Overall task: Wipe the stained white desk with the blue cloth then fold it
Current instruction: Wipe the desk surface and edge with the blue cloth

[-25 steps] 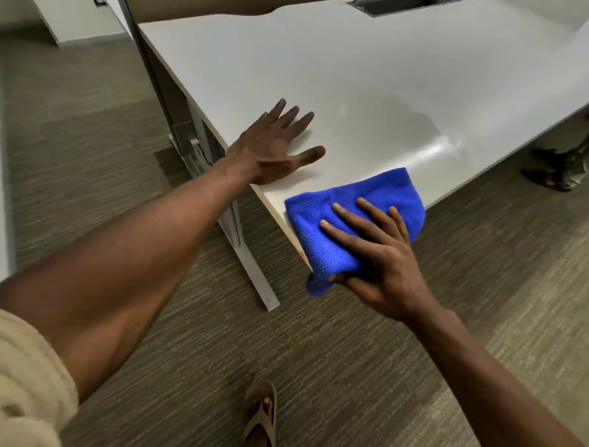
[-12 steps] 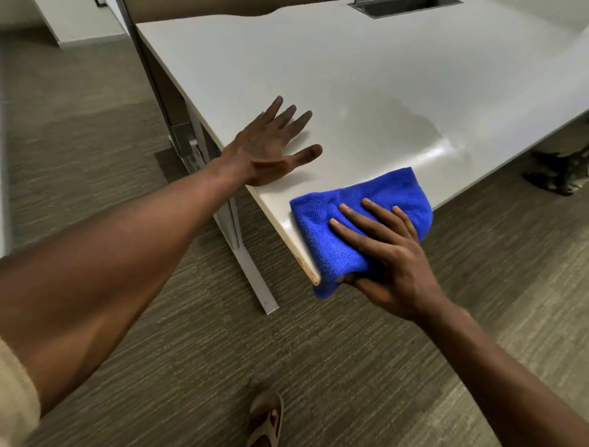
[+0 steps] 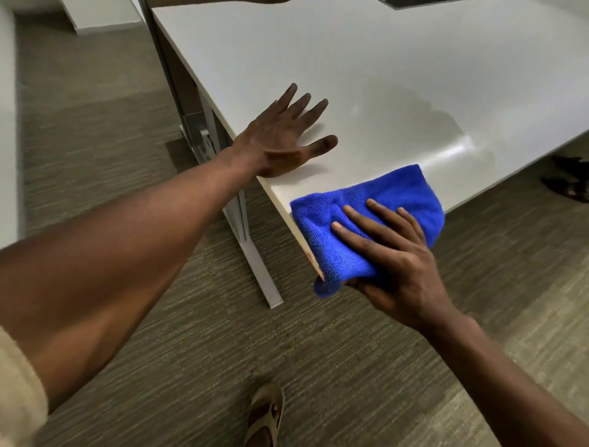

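Observation:
The white desk (image 3: pixel 334 57) fills the upper right, its near corner pointing toward me. A bunched blue cloth (image 3: pixel 392 197) lies over that corner and droops past the edge. My right hand (image 3: pixel 392 258) presses on the cloth with fingers spread on top and the thumb tucked under its hanging end. My left hand (image 3: pixel 283 137) rests flat on the desk near the left edge, fingers apart, holding nothing. A damp sheen (image 3: pixel 414 115) shows on the desk beyond the cloth.
A grey metal desk leg (image 3: pixel 251 255) stands below the corner on the carpet (image 3: pixel 334 367). My sandalled foot (image 3: pixel 264 414) is at the bottom. Dark sandals (image 3: pixel 570 182) lie under the desk's right side. A dark cutout (image 3: pixel 417 3) sits at the desk's far edge.
My right hand has slid the cloth a little to the right along the desk's near corner. The left hand has stayed flat in place.

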A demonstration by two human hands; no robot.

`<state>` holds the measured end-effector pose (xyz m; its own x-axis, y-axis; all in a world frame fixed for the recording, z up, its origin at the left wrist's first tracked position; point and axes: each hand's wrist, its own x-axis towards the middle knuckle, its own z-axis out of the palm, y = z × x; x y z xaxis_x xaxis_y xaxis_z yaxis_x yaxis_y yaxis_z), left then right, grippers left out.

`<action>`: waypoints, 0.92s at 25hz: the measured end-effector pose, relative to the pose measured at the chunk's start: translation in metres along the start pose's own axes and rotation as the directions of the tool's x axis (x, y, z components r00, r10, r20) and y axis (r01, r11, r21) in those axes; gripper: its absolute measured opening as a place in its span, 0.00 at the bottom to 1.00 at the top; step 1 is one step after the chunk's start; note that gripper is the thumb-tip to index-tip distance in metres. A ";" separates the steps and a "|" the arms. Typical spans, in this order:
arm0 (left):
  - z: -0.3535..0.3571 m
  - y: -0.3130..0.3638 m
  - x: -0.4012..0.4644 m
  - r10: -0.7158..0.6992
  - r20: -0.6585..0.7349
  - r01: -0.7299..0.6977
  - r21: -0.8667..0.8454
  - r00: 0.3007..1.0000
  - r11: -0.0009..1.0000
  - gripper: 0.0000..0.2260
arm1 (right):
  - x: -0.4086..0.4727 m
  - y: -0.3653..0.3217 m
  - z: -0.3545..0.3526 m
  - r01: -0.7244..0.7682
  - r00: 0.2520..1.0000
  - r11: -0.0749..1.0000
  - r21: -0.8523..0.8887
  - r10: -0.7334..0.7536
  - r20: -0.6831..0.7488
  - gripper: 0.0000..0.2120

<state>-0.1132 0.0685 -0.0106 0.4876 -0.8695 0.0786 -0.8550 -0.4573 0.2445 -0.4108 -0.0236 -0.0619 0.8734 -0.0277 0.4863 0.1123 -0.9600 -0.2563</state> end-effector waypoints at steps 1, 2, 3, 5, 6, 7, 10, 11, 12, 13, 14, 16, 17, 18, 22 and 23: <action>0.000 0.000 0.000 0.002 -0.002 -0.002 -0.002 1.000 1.000 0.41 | 0.003 0.008 -0.004 0.023 1.000 1.000 -0.005 -0.023 0.017 0.31; 0.000 0.000 0.000 0.006 -0.001 -0.006 -0.007 1.000 1.000 0.42 | 0.005 0.018 -0.010 0.028 0.999 0.999 -0.017 -0.028 0.033 0.31; -0.001 0.000 0.000 0.007 -0.003 -0.007 -0.014 1.000 1.000 0.42 | 0.006 0.029 -0.016 0.012 0.999 0.999 -0.031 -0.010 0.044 0.32; -0.001 -0.001 -0.001 0.005 -0.011 -0.005 -0.024 1.000 1.000 0.41 | 0.003 0.043 -0.026 -0.067 0.997 0.996 -0.058 0.069 0.037 0.34; -0.002 -0.001 -0.001 0.001 -0.012 -0.002 -0.027 1.000 1.000 0.41 | 0.002 0.045 -0.027 -0.101 0.995 0.993 -0.065 0.102 0.022 0.35; -0.002 -0.001 -0.001 -0.004 -0.012 0.004 -0.031 1.000 1.000 0.41 | 0.000 0.041 -0.026 -0.122 0.992 0.990 -0.072 0.123 0.002 0.36; 0.000 0.001 -0.001 -0.021 -0.017 0.020 -0.033 1.000 0.999 0.41 | -0.004 0.008 -0.008 -0.139 0.989 0.988 -0.072 0.135 -0.057 0.36; 0.000 0.001 0.000 -0.017 -0.016 0.017 -0.029 1.000 0.999 0.41 | -0.004 -0.004 -0.001 -0.126 0.990 0.990 -0.061 0.122 -0.070 0.35; 0.000 0.001 0.000 -0.014 -0.016 0.014 -0.028 1.000 1.000 0.41 | -0.004 -0.011 0.003 -0.108 0.992 0.993 -0.050 0.104 -0.070 0.34; -0.001 0.000 0.000 -0.016 -0.018 0.015 -0.030 1.000 0.999 0.41 | -0.002 -0.013 0.003 -0.086 0.995 0.996 -0.038 0.084 -0.054 0.33; -0.002 -0.001 -0.001 -0.018 -0.021 0.017 -0.034 1.000 0.999 0.41 | 0.001 -0.009 -0.001 -0.065 0.998 0.998 -0.023 0.065 -0.026 0.32; -0.002 0.000 -0.002 -0.018 -0.021 0.017 -0.043 1.000 0.999 0.41 | 0.006 0.010 -0.015 -0.057 0.998 0.998 0.003 0.056 0.035 0.33; -0.002 0.000 -0.002 -0.016 -0.020 0.015 -0.042 1.000 0.999 0.41 | 0.007 0.022 -0.022 -0.079 0.995 0.997 0.005 0.079 0.056 0.34; -0.002 0.000 -0.002 -0.011 -0.018 0.010 -0.039 1.000 0.999 0.40 | 0.008 0.031 -0.029 -0.120 0.991 0.993 0.005 0.119 0.064 0.36; -0.003 0.000 -0.002 -0.001 -0.007 0.000 -0.025 1.000 1.000 0.40 | 0.004 0.021 -0.026 -0.225 0.974 0.974 -0.034 0.226 0.005 0.40; -0.003 0.001 -0.002 -0.001 -0.002 0.001 -0.029 1.000 1.000 0.40 | 0.002 0.009 -0.018 -0.212 0.977 0.976 -0.050 0.212 -0.009 0.39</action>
<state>-0.1143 0.0706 -0.0079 0.4885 -0.8689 0.0801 -0.8491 -0.4523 0.2728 -0.4162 -0.0373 -0.0480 0.8730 -0.2331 0.4284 -0.0996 -0.9451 -0.3113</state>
